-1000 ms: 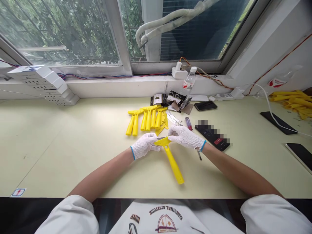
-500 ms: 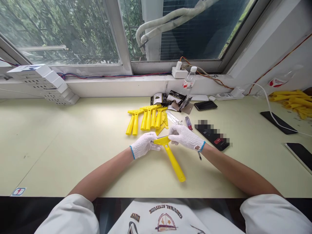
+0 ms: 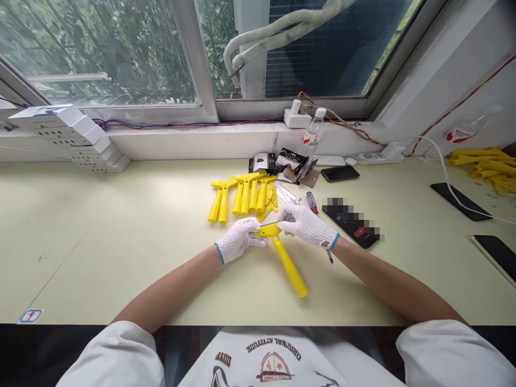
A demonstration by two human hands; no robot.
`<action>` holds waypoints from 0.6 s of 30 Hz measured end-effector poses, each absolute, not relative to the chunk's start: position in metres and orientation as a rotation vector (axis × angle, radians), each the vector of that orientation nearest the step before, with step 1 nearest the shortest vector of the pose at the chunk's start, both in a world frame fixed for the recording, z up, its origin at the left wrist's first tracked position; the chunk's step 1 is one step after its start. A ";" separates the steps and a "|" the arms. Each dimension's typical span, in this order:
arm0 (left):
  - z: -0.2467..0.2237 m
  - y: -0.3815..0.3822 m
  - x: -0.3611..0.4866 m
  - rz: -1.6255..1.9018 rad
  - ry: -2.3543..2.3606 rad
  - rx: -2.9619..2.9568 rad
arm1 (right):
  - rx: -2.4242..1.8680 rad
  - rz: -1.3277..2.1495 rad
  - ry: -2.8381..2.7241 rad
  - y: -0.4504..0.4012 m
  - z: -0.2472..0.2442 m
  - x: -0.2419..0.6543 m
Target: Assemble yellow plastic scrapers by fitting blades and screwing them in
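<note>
Both hands wear white knitted gloves with blue cuffs. My left hand [image 3: 239, 239] grips the left end of the head of a yellow plastic scraper [image 3: 288, 264], its handle slanting down to the right over the table. At the head's right end, the fingers of my right hand [image 3: 303, 223] are closed on the top edge. A thin grey blade [image 3: 269, 223] runs along that edge between both hands; its ends are hidden by the gloves. Just beyond lie several more yellow scraper handles [image 3: 244, 196] and some loose yellow pieces [image 3: 271, 200].
Behind my right hand are a screwdriver [image 3: 312, 202], thin metal strips [image 3: 287, 193] and small black boxes [image 3: 263, 162]. A phone [image 3: 350, 223] lies to the right, another phone [image 3: 341, 173] further back. A water bottle [image 3: 313, 133] stands by the window; yellow handles [image 3: 484, 166] are heaped far right.
The scraper has tilted slightly, its handle end rising a little in view, and more of the blade edge shows. Both hands keep nearly the same place.
</note>
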State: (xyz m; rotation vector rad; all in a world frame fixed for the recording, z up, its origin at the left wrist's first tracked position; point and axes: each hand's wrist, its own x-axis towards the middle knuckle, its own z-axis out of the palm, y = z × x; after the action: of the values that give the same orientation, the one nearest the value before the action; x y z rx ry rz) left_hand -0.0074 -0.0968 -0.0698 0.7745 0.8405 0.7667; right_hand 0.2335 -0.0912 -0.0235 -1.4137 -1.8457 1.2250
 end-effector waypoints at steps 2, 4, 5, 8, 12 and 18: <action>-0.070 -0.098 -0.006 0.795 0.848 0.778 | -1.417 1.171 -1.886 -0.092 -0.020 0.234; -0.069 -0.100 -0.005 0.819 0.851 0.787 | -1.414 1.131 -1.906 -0.092 -0.018 0.234; -0.069 -0.101 -0.004 0.823 0.848 0.793 | -1.413 1.115 -1.915 -0.092 -0.018 0.235; -0.067 -0.103 -0.003 0.837 0.841 0.792 | -1.408 1.090 -1.932 -0.092 -0.018 0.236; -0.065 -0.105 -0.003 0.873 0.857 0.778 | -1.405 1.051 -1.937 -0.092 -0.021 0.237; -0.068 -0.105 -0.002 0.902 0.864 0.788 | -1.351 1.164 -1.859 -0.090 -0.024 0.236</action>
State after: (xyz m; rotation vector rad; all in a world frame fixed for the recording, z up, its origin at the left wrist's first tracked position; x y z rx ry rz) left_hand -0.0016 -0.1049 -0.0680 0.7879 0.8639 0.9021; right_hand 0.2363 -0.0899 -0.0243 -1.3507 -1.8591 1.1639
